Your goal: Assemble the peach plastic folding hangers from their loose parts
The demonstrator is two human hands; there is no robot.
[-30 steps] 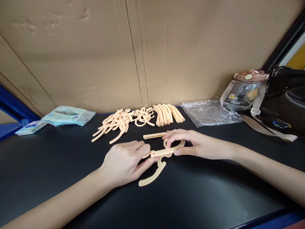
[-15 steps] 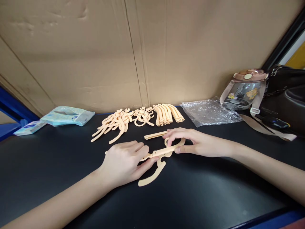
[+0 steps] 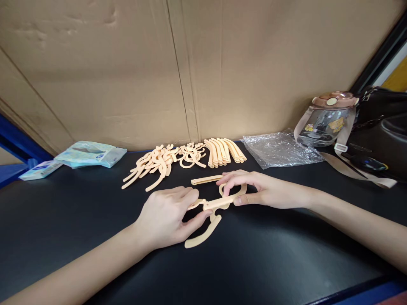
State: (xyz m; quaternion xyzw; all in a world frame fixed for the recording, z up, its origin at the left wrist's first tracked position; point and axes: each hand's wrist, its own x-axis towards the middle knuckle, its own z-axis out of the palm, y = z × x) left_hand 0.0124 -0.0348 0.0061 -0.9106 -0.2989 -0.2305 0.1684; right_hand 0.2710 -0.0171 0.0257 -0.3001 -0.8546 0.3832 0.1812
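Slightly raised since the earlier frame, the small beige piece [image 3: 196, 204] meets the curved bar's [image 3: 222, 202] upper corner, so 2 ends seem unaligned; left hand [image 3: 167, 218] pinches the small beige piece; right hand [image 3: 265, 190] pinches the curved bar over the bench [image 3: 270, 250].

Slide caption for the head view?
Left hand and right hand holding beige pieces over a black table, more parts behind.
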